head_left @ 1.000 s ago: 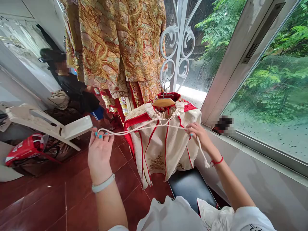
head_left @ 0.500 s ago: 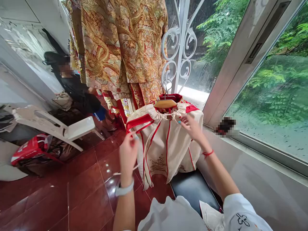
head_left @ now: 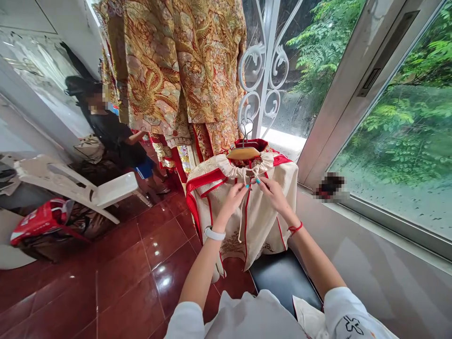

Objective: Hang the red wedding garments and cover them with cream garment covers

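A cream garment bag [head_left: 261,221] with red trim hangs in front of me, its neck gathered round a wooden hanger [head_left: 243,152]. The hanger's hook sits on a white scrolled window grille [head_left: 263,80]. My left hand [head_left: 236,195] and my right hand [head_left: 271,189] meet just below the gathered neck, both pinched on the cream drawstring [head_left: 242,207]. A loose length of the cord hangs down between my wrists. A white band is on my left wrist and a red string on my right.
Gold and red embroidered robes [head_left: 176,70] hang behind the bag. A black stool [head_left: 282,278] stands under it on red floor tiles. A white plastic chair [head_left: 84,186] and a red bag [head_left: 38,221] lie left. A person in dark clothes [head_left: 113,136] crouches beyond.
A second ago my hands were spread wide, pulling the drawstring taut on both sides. They have come together at the bag's neck, and the cord now hangs slack.
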The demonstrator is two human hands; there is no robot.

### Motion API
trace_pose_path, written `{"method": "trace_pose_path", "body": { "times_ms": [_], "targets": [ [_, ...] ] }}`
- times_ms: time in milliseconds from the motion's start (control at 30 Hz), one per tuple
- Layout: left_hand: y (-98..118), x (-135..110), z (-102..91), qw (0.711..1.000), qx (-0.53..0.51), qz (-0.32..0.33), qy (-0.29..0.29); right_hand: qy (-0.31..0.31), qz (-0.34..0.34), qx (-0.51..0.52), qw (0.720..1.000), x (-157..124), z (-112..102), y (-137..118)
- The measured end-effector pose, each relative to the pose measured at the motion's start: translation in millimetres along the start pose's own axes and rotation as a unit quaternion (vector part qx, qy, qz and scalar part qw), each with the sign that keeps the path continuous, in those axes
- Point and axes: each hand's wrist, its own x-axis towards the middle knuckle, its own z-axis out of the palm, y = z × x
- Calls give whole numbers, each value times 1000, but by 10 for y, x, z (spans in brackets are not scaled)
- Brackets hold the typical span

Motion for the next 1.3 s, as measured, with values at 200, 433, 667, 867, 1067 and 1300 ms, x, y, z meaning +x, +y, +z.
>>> {"method": "trace_pose_path", "body": {
  "times_ms": [200,433,667,867,1067,1300],
  "targets": [
    [97,-18,-258,938,-338,-64,50,115,44,-27,992,36,-155,162],
    [281,-18,-346,935,-334,-117,-9,22,21,-115,993,37,-312,51],
    [453,211,-177,990,-128,13,-51,291,-19,-130,948,455,121,-177],
    [411,506,-153,985,99,136,-36,-14,-51,96,994,650,59,-192],
    [449,444,-104,950,217,225,-2,-51,-75,85,992,608,-38,-116],
    [511,323,-303,872,407,267,45,130,-95,-49,986,513,-165,63]
  ]
}}
